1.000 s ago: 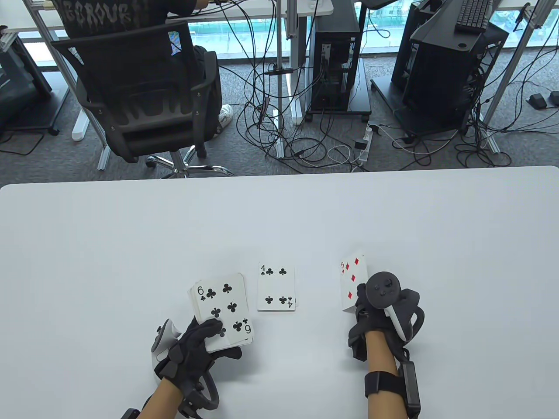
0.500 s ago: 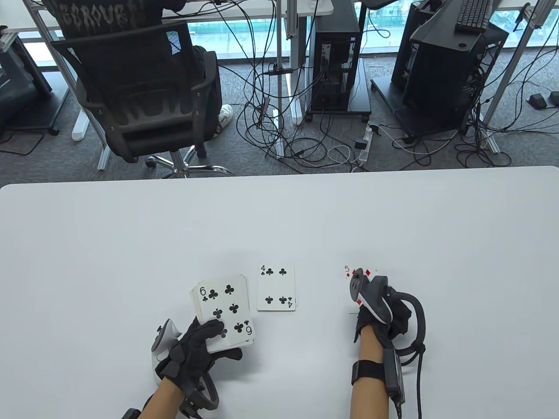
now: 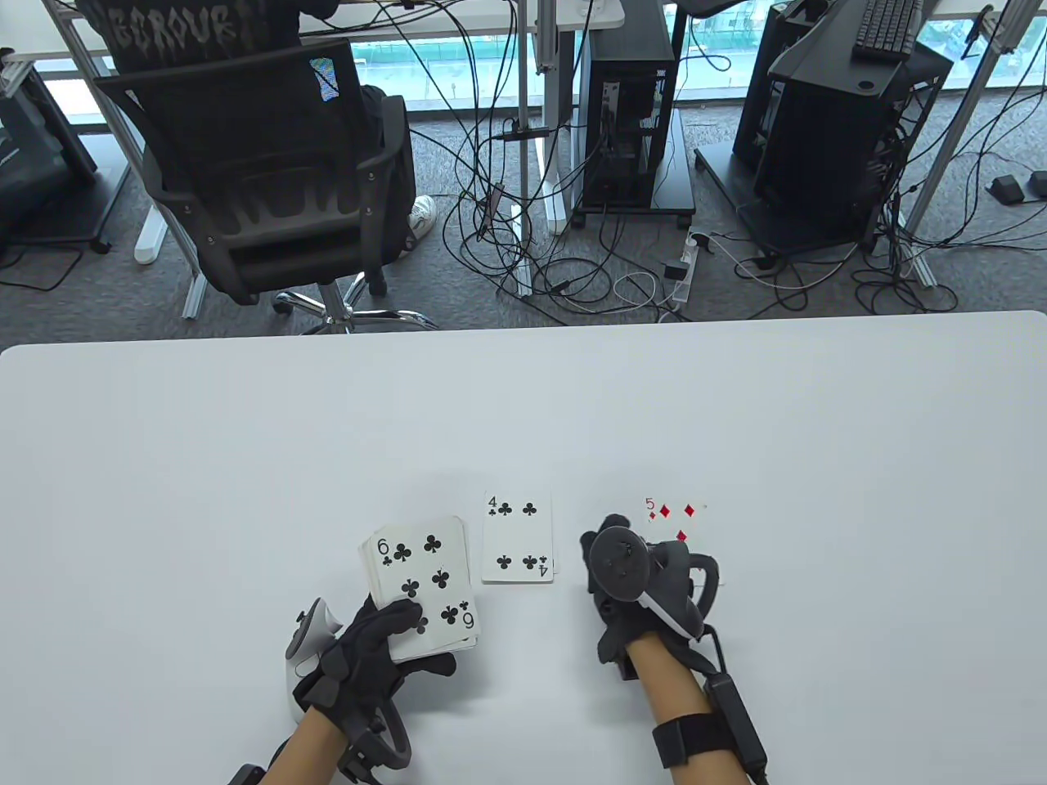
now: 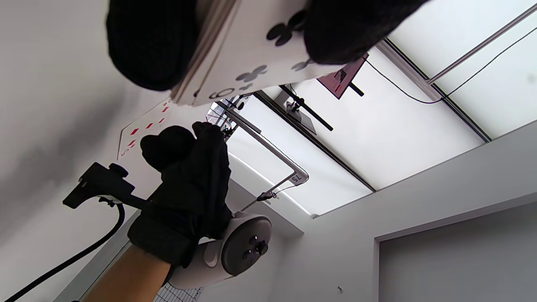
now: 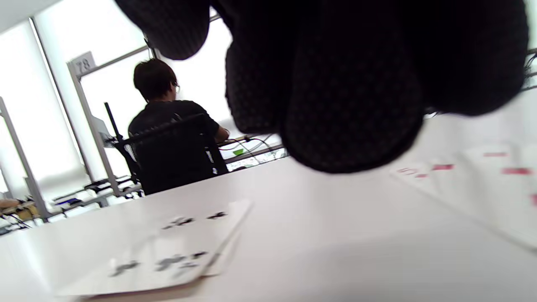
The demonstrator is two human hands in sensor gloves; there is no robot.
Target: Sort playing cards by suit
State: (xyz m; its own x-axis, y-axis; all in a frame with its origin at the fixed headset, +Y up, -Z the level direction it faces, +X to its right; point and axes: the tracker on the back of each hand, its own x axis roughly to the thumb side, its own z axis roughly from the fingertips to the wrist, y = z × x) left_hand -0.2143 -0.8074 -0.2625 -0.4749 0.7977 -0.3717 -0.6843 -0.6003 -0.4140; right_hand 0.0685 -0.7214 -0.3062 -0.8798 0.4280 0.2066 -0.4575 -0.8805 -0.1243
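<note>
My left hand (image 3: 384, 634) grips a face-up deck of cards (image 3: 421, 585) with the six of clubs on top, thumb pressed on its near corner; the deck shows at the top of the left wrist view (image 4: 251, 54). A four of clubs pile (image 3: 517, 537) lies face up on the table just right of the deck. A five of diamonds (image 3: 675, 519) lies face up further right, its near part hidden behind my right hand. My right hand (image 3: 612, 540) holds nothing and hovers between the clubs pile and the diamond card, fingers loosely curled (image 5: 335, 105).
The white table (image 3: 245, 450) stretches far to the back and both sides. In the right wrist view the clubs pile (image 5: 176, 251) lies left and the diamond card (image 5: 482, 184) right. Beyond the table stand an office chair (image 3: 270, 180) and computers.
My right hand laid the five of diamonds flat on the table, let go, and moved left toward the clubs pile. My left hand and the deck stayed in place.
</note>
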